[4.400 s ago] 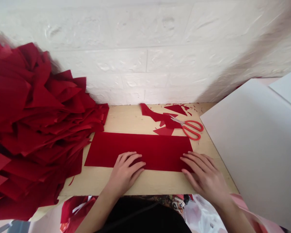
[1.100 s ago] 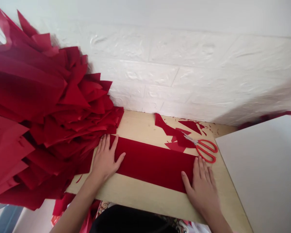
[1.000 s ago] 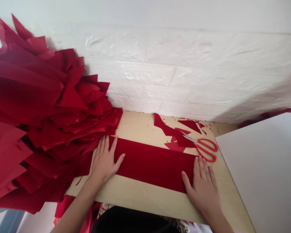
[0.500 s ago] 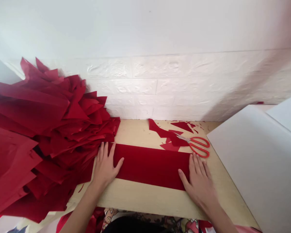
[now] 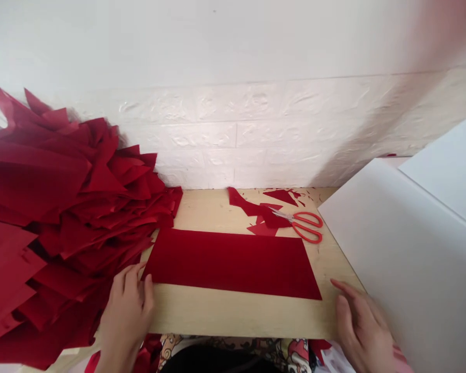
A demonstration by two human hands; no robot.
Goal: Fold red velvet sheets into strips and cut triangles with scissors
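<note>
Left hand (image 5: 126,311), loosely curled and apparently empty, has just drawn back to the sheet's near corner, perhaps not touching it; right hand (image 5: 359,324), open and empty, has moved well clear beside a white board (image 5: 411,259). The red flocked sheet (image 5: 231,264) now lies flat and free on the wooden tabletop (image 5: 236,316).

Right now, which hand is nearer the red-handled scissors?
The right hand is nearer, below and to the right of the scissors. The left hand is farther, by the lower left corner of the red felt sheet.
</note>
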